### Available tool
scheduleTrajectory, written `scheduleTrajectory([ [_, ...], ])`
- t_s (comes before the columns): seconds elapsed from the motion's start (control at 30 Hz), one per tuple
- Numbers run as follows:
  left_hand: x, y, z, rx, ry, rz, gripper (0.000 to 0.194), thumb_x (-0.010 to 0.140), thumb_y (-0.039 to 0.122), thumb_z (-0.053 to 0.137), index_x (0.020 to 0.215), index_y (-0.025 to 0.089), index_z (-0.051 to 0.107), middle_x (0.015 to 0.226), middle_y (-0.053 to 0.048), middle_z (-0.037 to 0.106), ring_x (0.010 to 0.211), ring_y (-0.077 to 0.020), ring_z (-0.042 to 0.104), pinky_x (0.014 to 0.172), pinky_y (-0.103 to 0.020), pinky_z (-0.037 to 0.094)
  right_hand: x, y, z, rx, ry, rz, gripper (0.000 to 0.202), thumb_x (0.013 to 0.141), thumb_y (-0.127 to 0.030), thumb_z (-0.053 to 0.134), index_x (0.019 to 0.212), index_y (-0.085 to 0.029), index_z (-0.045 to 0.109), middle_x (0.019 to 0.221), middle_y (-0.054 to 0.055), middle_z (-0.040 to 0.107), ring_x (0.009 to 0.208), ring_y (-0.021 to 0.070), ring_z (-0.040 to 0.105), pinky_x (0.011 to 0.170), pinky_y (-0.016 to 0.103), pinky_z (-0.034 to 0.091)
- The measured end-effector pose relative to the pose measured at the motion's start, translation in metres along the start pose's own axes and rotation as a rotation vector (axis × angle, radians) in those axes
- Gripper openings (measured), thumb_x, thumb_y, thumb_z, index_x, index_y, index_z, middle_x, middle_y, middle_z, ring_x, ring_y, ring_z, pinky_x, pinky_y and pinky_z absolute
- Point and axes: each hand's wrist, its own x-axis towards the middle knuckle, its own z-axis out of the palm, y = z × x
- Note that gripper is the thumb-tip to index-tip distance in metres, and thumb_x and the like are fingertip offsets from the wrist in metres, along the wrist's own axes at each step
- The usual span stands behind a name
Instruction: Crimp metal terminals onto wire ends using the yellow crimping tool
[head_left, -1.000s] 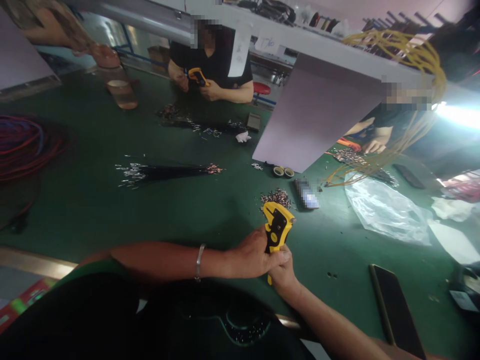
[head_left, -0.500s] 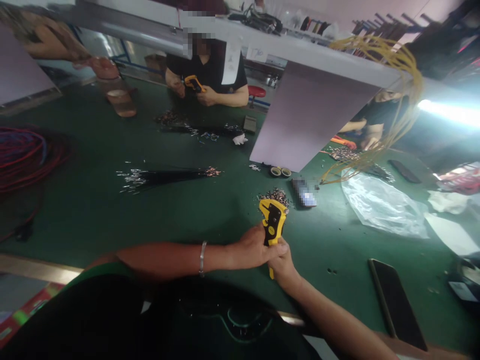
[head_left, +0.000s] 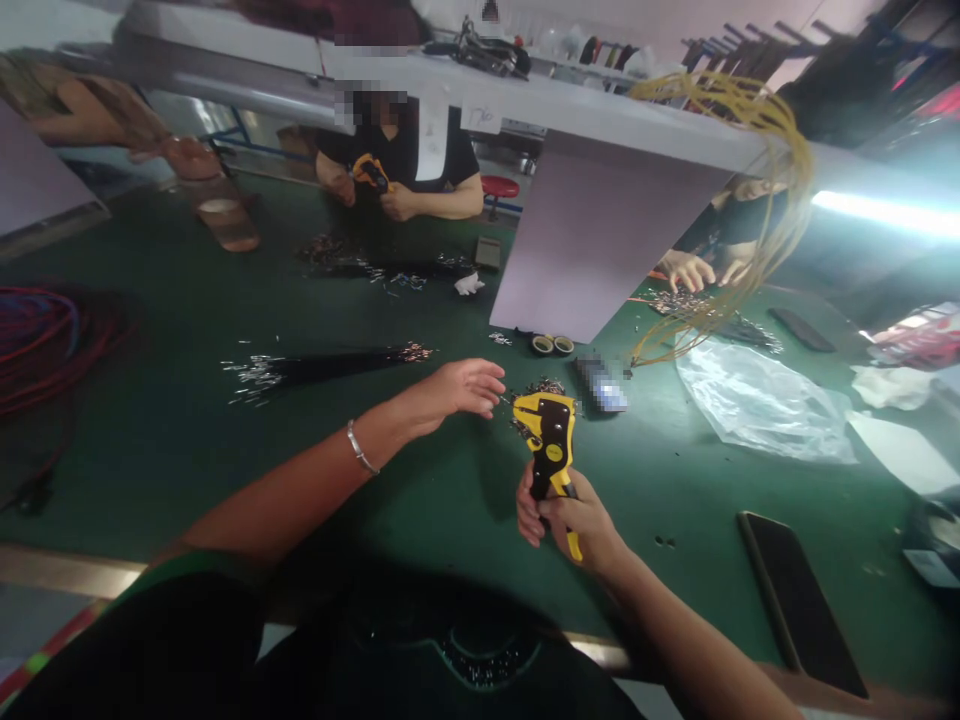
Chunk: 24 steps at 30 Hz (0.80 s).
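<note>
My right hand (head_left: 574, 520) is wrapped round the handles of a yellow and black wire stripper (head_left: 553, 435), its jaws pointing up and left. My left hand (head_left: 465, 388) hovers left of the tool's head, fingers stretched out and slightly bent. I see nothing in that hand. Behind the stripper's head lies a small pile of cut wire bits (head_left: 547, 387), partly hidden by the tool. A bundle of black wires (head_left: 330, 366) rests on the green table to the left of my left hand, with silvery terminals at its left end and coppery tips at its right.
Rolls of tape (head_left: 553, 345) and a dark device (head_left: 600, 382) lie behind the wire bits. To the right are a clear plastic bag (head_left: 757, 405) and a phone (head_left: 799, 600). Red and blue cable coils (head_left: 45, 345) lie left. Across the table, a co-worker holds another stripper (head_left: 371, 173).
My left hand has come off the stripper and moved up and left, its fingers opening out. My right hand keeps hold of the tool. The view has shifted slightly.
</note>
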Motion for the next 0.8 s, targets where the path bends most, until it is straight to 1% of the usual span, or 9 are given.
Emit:
scheduleTrajectory([
  [0.07,-0.002,0.003,0.002,0.014,-0.045,0.042,0.037,0.063,0.012,0.069,0.100,0.011,0.064,0.098,-0.011,0.065,0.091,-0.0183,0.060,0.078,-0.035,0.050,0.000,0.001,0.000,0.011,-0.020,0.020,0.020,0.062,-0.010,0.062,0.080,-0.016,0.055,0.061,-0.003,0.055,0.043,0.0099,0.046,0.040,0.025,0.039],
  [0.1,-0.004,0.005,0.005,0.041,-0.060,0.049,0.030,0.065,0.014,0.068,0.095,0.011,0.066,0.095,-0.010,0.066,0.089,-0.0174,0.060,0.078,-0.034,0.050,-0.001,0.001,0.000,0.017,-0.024,0.025,0.021,0.062,-0.010,0.062,0.081,-0.016,0.056,0.061,-0.003,0.055,0.044,0.0100,0.046,0.040,0.025,0.039],
  [0.17,-0.007,0.007,0.010,0.105,-0.065,0.042,0.020,0.068,0.017,0.067,0.087,0.012,0.069,0.085,-0.007,0.067,0.080,-0.0148,0.060,0.074,-0.032,0.050,-0.001,0.001,0.000,0.021,-0.033,0.035,0.021,0.063,-0.011,0.062,0.081,-0.016,0.056,0.062,-0.003,0.055,0.044,0.0100,0.046,0.040,0.025,0.039],
  [0.23,-0.010,0.009,0.015,0.155,-0.045,0.028,0.014,0.068,0.018,0.068,0.080,0.013,0.070,0.073,-0.004,0.066,0.068,-0.0118,0.057,0.069,-0.030,0.049,-0.002,0.000,0.001,0.023,-0.051,0.042,0.020,0.063,-0.011,0.063,0.081,-0.016,0.055,0.063,-0.002,0.055,0.045,0.0099,0.046,0.040,0.025,0.039],
  [0.3,-0.011,0.010,0.017,0.178,-0.021,0.024,0.010,0.066,0.019,0.068,0.074,0.013,0.069,0.067,-0.002,0.064,0.062,-0.0100,0.055,0.065,-0.028,0.049,-0.002,-0.001,0.000,0.028,-0.067,0.049,0.019,0.064,-0.012,0.063,0.081,-0.017,0.055,0.063,-0.002,0.054,0.045,0.0100,0.046,0.041,0.025,0.039],
  [0.4,-0.012,0.010,0.018,0.187,-0.002,0.039,0.009,0.065,0.019,0.069,0.070,0.013,0.069,0.066,-0.002,0.065,0.060,-0.0095,0.055,0.062,-0.026,0.048,-0.002,-0.002,0.000,0.028,-0.085,0.058,0.021,0.063,-0.013,0.063,0.082,-0.017,0.055,0.063,-0.002,0.054,0.046,0.0107,0.046,0.043,0.026,0.039],
  [0.57,-0.014,0.013,0.017,0.159,0.047,0.032,0.007,0.063,0.017,0.071,0.068,0.012,0.070,0.065,-0.004,0.067,0.058,-0.0100,0.056,0.063,-0.028,0.048,-0.001,-0.008,0.003,-0.001,-0.102,0.011,0.029,0.060,-0.017,0.063,0.088,-0.016,0.057,0.067,0.000,0.054,0.055,0.0141,0.049,0.053,0.032,0.042],
  [0.67,-0.015,0.015,0.016,0.165,0.092,0.041,0.008,0.062,0.018,0.072,0.067,0.012,0.071,0.065,-0.004,0.067,0.058,-0.0105,0.057,0.062,-0.028,0.048,0.001,-0.013,0.000,-0.053,-0.051,-0.038,0.031,0.058,-0.017,0.061,0.089,-0.016,0.057,0.071,0.001,0.055,0.060,0.0164,0.051,0.058,0.034,0.043],
  [0.8,-0.018,0.018,0.017,0.221,0.175,0.071,0.009,0.064,0.019,0.070,0.071,0.012,0.071,0.063,-0.004,0.066,0.057,-0.0110,0.057,0.058,-0.027,0.047,0.006,-0.016,-0.013,-0.229,0.135,-0.143,0.034,0.062,-0.019,0.063,0.095,-0.017,0.056,0.076,0.001,0.057,0.063,0.0173,0.053,0.061,0.034,0.043],
])
